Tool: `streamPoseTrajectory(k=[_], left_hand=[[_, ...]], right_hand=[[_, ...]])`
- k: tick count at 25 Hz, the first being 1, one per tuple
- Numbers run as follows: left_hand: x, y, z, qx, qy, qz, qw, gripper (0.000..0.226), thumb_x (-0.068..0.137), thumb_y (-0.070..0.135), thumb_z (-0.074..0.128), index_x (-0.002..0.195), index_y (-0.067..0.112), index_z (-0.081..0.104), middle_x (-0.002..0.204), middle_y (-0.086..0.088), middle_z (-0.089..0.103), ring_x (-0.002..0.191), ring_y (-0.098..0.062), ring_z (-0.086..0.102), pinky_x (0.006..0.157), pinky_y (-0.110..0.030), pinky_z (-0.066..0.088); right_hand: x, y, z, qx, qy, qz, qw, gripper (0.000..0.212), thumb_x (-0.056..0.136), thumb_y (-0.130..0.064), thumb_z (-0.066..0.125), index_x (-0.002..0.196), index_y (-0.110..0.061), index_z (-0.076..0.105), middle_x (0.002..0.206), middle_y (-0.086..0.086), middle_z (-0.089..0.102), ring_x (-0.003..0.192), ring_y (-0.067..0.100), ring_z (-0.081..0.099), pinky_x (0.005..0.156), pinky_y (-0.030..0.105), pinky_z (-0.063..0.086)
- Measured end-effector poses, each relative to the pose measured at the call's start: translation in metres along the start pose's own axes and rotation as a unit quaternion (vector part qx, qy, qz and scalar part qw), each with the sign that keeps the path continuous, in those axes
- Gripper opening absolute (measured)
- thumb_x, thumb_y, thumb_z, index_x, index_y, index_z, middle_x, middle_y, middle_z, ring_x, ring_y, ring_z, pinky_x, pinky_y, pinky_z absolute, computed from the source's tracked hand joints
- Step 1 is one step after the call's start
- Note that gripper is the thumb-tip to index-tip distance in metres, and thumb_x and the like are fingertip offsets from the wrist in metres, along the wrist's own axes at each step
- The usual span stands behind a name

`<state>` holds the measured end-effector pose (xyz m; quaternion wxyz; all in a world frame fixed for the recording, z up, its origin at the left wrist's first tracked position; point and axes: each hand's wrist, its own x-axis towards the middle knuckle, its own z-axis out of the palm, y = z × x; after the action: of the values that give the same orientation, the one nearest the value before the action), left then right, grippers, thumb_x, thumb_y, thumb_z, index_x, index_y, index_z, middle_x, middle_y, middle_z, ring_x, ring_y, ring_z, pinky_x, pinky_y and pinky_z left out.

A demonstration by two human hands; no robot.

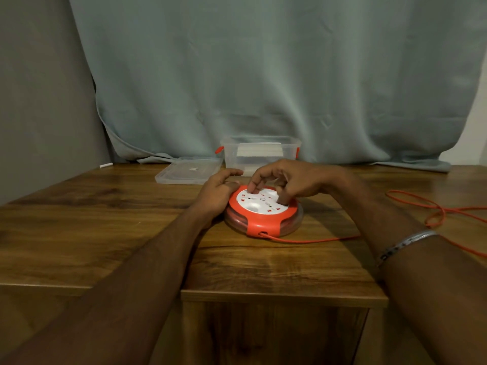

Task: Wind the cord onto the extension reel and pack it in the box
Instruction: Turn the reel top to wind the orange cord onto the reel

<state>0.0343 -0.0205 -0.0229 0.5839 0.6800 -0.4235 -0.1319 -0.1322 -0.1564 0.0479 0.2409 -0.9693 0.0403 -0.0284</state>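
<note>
A: Reel position?

B: Extension reel [263, 210] lies flat on the wooden table [105, 222], centre of the scene, near side of the clear plastic box [259, 154]; orange body, white socket face up, clear rim with orange coils showing inside.

A: Hands?

B: Left hand [218, 192] rests against the reel's left edge; thumb on the orange rim, fingers loosely curved and reaching toward the far side; whether they wrap the rim, cannot tell. Right hand [287, 180] sits over the top face; fingers bent downward, fingertips [253, 189] touching the white face at its far left, thumb down at the right side of the face; fingers slightly spread, not pinching anything I can make out. Metal bracelet [405, 246] on the right forearm.

A: Cord?

B: Orange cord [316, 240] leaves the slot on the reel's near edge; runs right along the table under the right forearm; loose loops lie at the far right.

A: Box?

B: Open, upright, orange clips at both ends; its clear lid [188, 171] lies flat just to its left; grey-green curtain [263, 75] hangs behind.
</note>
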Motion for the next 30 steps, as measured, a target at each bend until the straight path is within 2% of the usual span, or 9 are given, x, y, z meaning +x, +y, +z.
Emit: streamPoseTrajectory(k=[3,5,8,10,15,18,20,25,30], left_hand=[[0.001,0.000,0.000,-0.008,-0.008,0.002,1.000,0.029,0.101,0.020,0.052,0.127,0.022,0.064,0.115,-0.008,0.070,0.091,-0.020,0.071,0.067,-0.029,0.055],[0.002,0.000,0.000,-0.008,-0.012,-0.002,1.000,0.027,0.102,0.020,0.051,0.123,0.021,0.067,0.114,-0.007,0.070,0.094,-0.021,0.071,0.070,-0.031,0.056],[0.003,-0.002,0.000,-0.017,-0.009,-0.006,1.000,0.025,0.103,0.018,0.049,0.113,0.020,0.072,0.111,-0.005,0.071,0.093,-0.018,0.070,0.069,-0.027,0.054],[0.004,-0.003,0.001,-0.019,-0.008,-0.008,1.000,0.025,0.103,0.016,0.049,0.111,0.019,0.073,0.111,-0.005,0.072,0.094,-0.019,0.069,0.068,-0.025,0.053],[0.007,-0.005,0.001,-0.027,-0.005,-0.003,1.000,0.026,0.102,0.014,0.049,0.107,0.020,0.074,0.111,-0.009,0.073,0.100,-0.025,0.070,0.077,-0.031,0.056],[0.009,-0.008,0.002,-0.029,-0.002,-0.002,1.000,0.026,0.102,0.013,0.050,0.108,0.018,0.075,0.112,-0.010,0.073,0.104,-0.028,0.069,0.089,-0.040,0.058],[0.010,-0.009,0.002,-0.027,0.002,0.002,1.000,0.025,0.101,0.012,0.051,0.106,0.017,0.075,0.112,-0.011,0.074,0.105,-0.029,0.069,0.094,-0.044,0.057],[0.011,-0.010,0.002,-0.027,0.002,0.013,1.000,0.025,0.100,0.011,0.051,0.101,0.017,0.075,0.110,-0.013,0.074,0.104,-0.030,0.069,0.095,-0.044,0.056],[0.010,-0.010,0.002,-0.032,-0.004,0.021,0.999,0.027,0.099,0.011,0.051,0.095,0.023,0.076,0.106,-0.009,0.076,0.099,-0.025,0.070,0.087,-0.036,0.057]], right_hand=[[0.001,0.002,-0.001,0.031,-0.002,0.020,0.999,0.088,0.071,0.029,0.064,0.145,-0.017,0.050,0.122,0.006,0.074,0.083,-0.013,0.067,0.060,0.018,0.050],[0.002,0.005,-0.002,0.033,0.013,0.033,0.999,0.106,0.073,0.023,0.069,0.157,-0.029,0.030,0.119,0.007,0.076,0.088,-0.001,0.069,0.065,0.020,0.053],[0.002,0.010,-0.002,0.037,0.030,0.047,0.998,0.117,0.076,0.010,0.080,0.161,-0.038,0.015,0.112,0.005,0.076,0.117,0.015,0.065,0.097,0.032,0.053],[0.001,0.010,0.000,0.025,0.038,0.044,0.998,0.113,0.076,0.001,0.085,0.159,-0.039,0.019,0.105,0.003,0.075,0.118,0.014,0.063,0.106,0.034,0.047],[0.002,0.002,0.007,-0.013,0.072,0.041,0.996,0.079,0.073,-0.018,0.090,0.139,-0.034,0.051,0.084,0.001,0.070,0.080,0.011,0.066,0.081,0.035,0.054],[0.004,-0.004,0.010,-0.058,0.072,0.042,0.995,0.045,0.072,-0.029,0.088,0.111,-0.027,0.066,0.076,0.001,0.067,0.069,0.012,0.060,0.069,0.039,0.049],[0.006,-0.007,0.013,-0.077,0.083,0.038,0.993,0.030,0.070,-0.033,0.087,0.090,-0.022,0.067,0.066,-0.011,0.062,0.061,0.003,0.055,0.064,0.037,0.046],[0.009,-0.011,0.021,-0.095,0.097,0.024,0.990,0.040,0.068,-0.050,0.074,0.054,-0.018,0.055,0.049,-0.008,0.047,0.051,0.008,0.043,0.057,0.035,0.038],[0.011,-0.011,0.024,-0.072,0.103,0.017,0.992,0.048,0.083,-0.038,0.080,0.049,-0.015,0.057,0.046,-0.004,0.042,0.047,0.009,0.039,0.054,0.033,0.034]])
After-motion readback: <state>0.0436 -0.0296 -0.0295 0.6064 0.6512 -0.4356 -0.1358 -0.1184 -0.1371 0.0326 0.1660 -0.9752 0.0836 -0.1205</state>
